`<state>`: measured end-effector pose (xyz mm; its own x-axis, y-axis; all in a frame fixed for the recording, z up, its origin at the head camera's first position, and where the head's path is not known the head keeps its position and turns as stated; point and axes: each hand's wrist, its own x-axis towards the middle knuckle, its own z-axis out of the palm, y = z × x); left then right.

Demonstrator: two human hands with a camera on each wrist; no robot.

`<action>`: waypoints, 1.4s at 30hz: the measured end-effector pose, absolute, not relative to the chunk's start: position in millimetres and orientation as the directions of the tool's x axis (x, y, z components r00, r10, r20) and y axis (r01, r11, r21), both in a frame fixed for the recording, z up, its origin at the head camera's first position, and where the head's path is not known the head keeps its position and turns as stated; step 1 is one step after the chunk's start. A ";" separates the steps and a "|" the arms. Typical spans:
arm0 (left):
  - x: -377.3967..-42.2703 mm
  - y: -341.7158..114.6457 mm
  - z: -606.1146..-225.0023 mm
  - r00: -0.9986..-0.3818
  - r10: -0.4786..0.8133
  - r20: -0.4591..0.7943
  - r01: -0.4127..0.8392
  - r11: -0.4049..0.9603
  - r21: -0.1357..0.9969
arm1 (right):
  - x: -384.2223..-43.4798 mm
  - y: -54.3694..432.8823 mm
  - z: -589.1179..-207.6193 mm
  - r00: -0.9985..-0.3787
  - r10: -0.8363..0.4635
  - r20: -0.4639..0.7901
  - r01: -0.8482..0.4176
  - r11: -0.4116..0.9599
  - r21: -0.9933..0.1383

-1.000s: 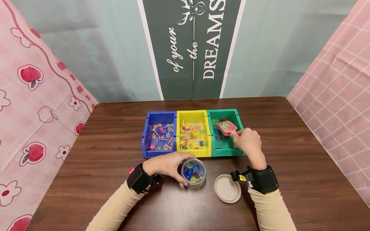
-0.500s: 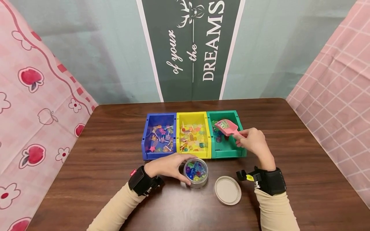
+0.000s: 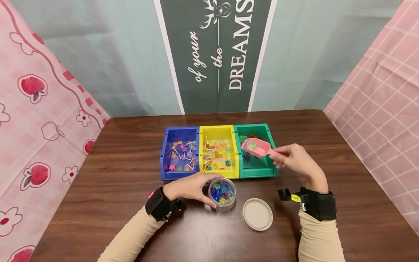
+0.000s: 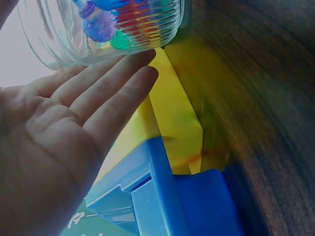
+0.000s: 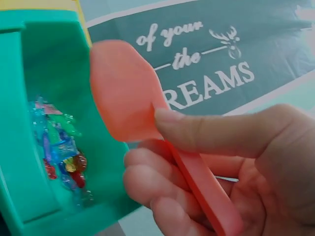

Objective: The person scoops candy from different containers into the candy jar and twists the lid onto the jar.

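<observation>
From the head view, with twelve o'clock pointing away from the person, the right hand (image 3: 296,160) pinched the handle of a pink scoop (image 3: 262,150) between thumb and curled fingers. The scoop's bowl pointed to nine o'clock from that hand, above the green bin (image 3: 258,173), and carried small shiny translucent pieces (image 3: 250,145). The right wrist view showed the bowl's underside beside the bin, where a cluster of glossy coloured pieces (image 5: 64,152) lay on the floor.

The left hand (image 3: 193,188) was spread round a clear ribbed jar (image 3: 224,208), thumb at its eight o'clock and fingertips at its eleven, gripping it between them. The jar stood upright on the dark wood-grain table (image 3: 131,163), holding blue, purple, green and yellow translucent beads (image 3: 222,191). A round cream lid (image 3: 257,214) lay flat at four o'clock from it, apart.

Three bins stood side by side, touching. From the jar, the yellow bin (image 3: 220,175) was at twelve o'clock, the green one between one and two, and the blue bin (image 3: 179,176) between ten and eleven. The yellow and blue bins held lollipop-shaped charms and other small pieces.

Both wrists wore black straps (image 3: 158,204) over beige sleeves (image 3: 134,231). A dark green banner (image 3: 216,72) lettered "DREAMS" hung at twelve o'clock beyond the table.
</observation>
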<state>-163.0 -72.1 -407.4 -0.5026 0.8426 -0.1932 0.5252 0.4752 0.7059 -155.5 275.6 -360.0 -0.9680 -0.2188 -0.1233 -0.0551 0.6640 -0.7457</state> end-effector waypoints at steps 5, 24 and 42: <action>-163.6 -72.2 -407.9 -0.500 0.843 -0.198 0.521 0.475 0.709 | -152.7 280.1 -356.6 -0.947 -0.306 -0.097 -0.129 0.639 -0.758; -163.3 -73.8 -405.4 -0.492 0.848 -0.199 0.493 0.459 0.739 | -148.5 267.1 -349.8 -0.707 -0.694 -0.137 -0.265 0.440 -0.858; -162.4 -73.1 -403.7 -0.496 0.842 -0.212 0.491 0.473 0.731 | -132.8 241.8 -324.4 -0.768 -0.625 -0.139 -0.320 0.563 -0.762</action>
<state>-162.4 -73.1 -403.7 -0.4956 0.8422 -0.2123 0.4912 0.4734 0.7312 -132.8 241.8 -324.4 -0.7684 -0.6247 -0.1391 -0.3200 0.5631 -0.7619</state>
